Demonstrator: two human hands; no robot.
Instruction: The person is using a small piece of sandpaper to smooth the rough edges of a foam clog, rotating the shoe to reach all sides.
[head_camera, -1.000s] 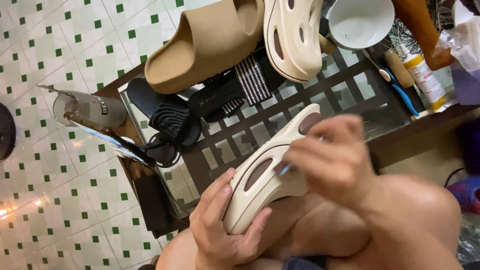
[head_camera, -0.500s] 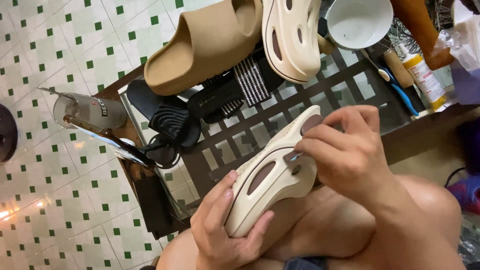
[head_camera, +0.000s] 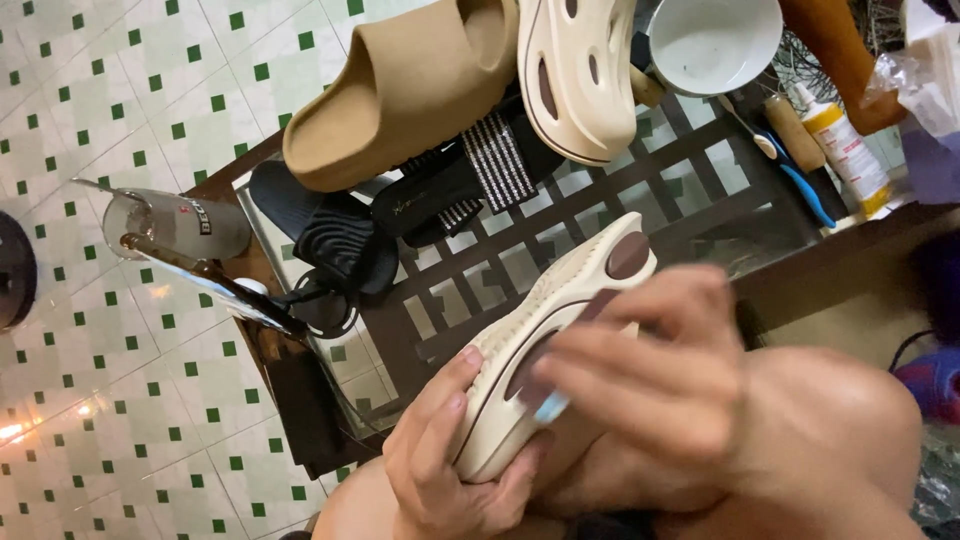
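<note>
My left hand (head_camera: 450, 455) grips the lower end of a cream foam shoe (head_camera: 520, 350) with oval brown cut-outs, held sole-up above my lap. My right hand (head_camera: 650, 375) is blurred over the middle of the shoe, its fingers closed on a small light-blue tool (head_camera: 553, 405) pressed against the sole. The shoe's far end (head_camera: 625, 255) points toward the low table.
A dark lattice-top table (head_camera: 600, 200) carries a tan slide (head_camera: 400, 90), another cream shoe (head_camera: 580, 75), black sandals (head_camera: 330, 240), a white bowl (head_camera: 715, 40), a yellow-labelled bottle (head_camera: 845, 150) and a blue-handled tool (head_camera: 800, 180). A clear cup (head_camera: 175, 225) stands at its left edge. Green-checked floor tiles surround it.
My right hand slid down the shoe from its upper part toward the middle and now blurs with motion. My left hand keeps the same grip.
</note>
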